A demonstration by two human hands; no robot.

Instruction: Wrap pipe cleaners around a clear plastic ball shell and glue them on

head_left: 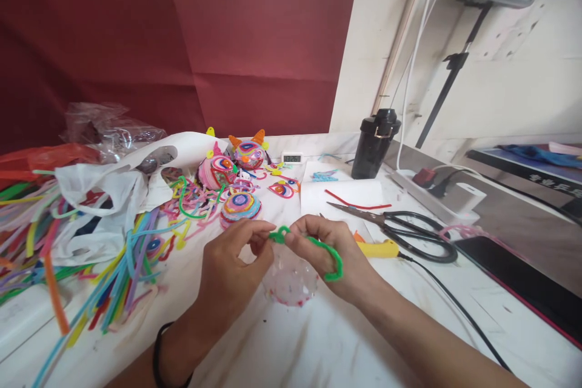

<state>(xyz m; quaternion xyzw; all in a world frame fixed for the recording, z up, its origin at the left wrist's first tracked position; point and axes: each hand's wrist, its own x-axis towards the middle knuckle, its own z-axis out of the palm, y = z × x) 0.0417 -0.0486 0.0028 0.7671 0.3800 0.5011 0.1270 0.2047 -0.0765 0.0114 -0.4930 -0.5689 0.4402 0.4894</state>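
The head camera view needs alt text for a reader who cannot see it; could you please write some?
Left hand and right hand pinch a green pipe cleaner above a clear ball on a white table. Loose pipe cleaners lie left, scissors right.

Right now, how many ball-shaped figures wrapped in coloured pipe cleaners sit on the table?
3. A pink one with ears, a multicoloured one with orange ears beside it, and a spiral-patterned dome nearer the hands. Loose pipe cleaners may hide others.
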